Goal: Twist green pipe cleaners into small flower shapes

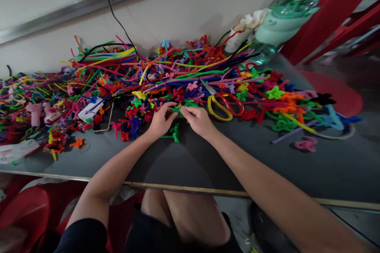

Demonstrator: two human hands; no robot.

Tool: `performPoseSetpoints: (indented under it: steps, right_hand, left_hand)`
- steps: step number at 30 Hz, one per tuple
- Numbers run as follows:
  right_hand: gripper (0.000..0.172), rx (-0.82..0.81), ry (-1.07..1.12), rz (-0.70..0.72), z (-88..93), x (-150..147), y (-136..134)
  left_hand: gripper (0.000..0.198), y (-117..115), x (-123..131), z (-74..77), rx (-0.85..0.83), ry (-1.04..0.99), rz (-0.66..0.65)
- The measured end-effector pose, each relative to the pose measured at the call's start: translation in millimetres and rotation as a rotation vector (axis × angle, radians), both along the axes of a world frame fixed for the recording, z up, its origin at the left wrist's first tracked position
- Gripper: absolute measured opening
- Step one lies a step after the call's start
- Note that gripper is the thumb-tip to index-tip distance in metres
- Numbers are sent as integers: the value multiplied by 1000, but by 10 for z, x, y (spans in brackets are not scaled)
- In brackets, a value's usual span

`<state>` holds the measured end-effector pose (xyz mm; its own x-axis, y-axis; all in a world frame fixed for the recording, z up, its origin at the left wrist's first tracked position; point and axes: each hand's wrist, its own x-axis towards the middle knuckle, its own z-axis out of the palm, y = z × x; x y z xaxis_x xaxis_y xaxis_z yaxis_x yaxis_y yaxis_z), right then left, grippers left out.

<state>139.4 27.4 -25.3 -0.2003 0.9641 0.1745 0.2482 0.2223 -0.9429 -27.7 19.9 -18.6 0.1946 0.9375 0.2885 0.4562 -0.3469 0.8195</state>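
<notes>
Between my two hands is a small green pipe-cleaner piece [177, 110], pinched from both sides. My left hand [162, 119] closes its thumb and forefinger on its left end. From the other side, the fingertips of my right hand [198, 119] press on it too. Just below, another green pipe-cleaner shape [175, 133] lies on the dark table [190, 162]. A pair of scissors [221, 106] with one yellow and one red handle rests right of my right hand, blades pointing into the pile. The exact shape of the held piece is partly covered by my fingers.
A long heap of colourful pipe cleaners [118, 63] runs along the wall. At the back right stand a white cup [236, 41] stuffed with tissue and a green bottle [277, 23]. Loose flower shapes, such as a pink one [305, 144], lie at the right. A white wrapper [19, 151] lies left.
</notes>
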Motion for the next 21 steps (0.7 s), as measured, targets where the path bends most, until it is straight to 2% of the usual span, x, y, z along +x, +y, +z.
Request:
performPoseSetpoints:
  steps: [2, 7, 13, 21]
  right_hand:
    - [49, 20, -22, 19, 7, -12, 14]
    - [38, 106, -77, 28, -32, -20, 29]
    - [36, 82, -90, -42, 0, -39, 4]
    - [30, 116, -71, -97, 13, -76, -24]
  left_hand:
    - [30, 1, -19, -4, 15, -2, -9]
    - [20, 10, -57, -39, 51, -17, 4]
    - [8, 4, -42, -54, 33, -85, 60]
    - [8, -4, -41, -71, 16, -145, 60]
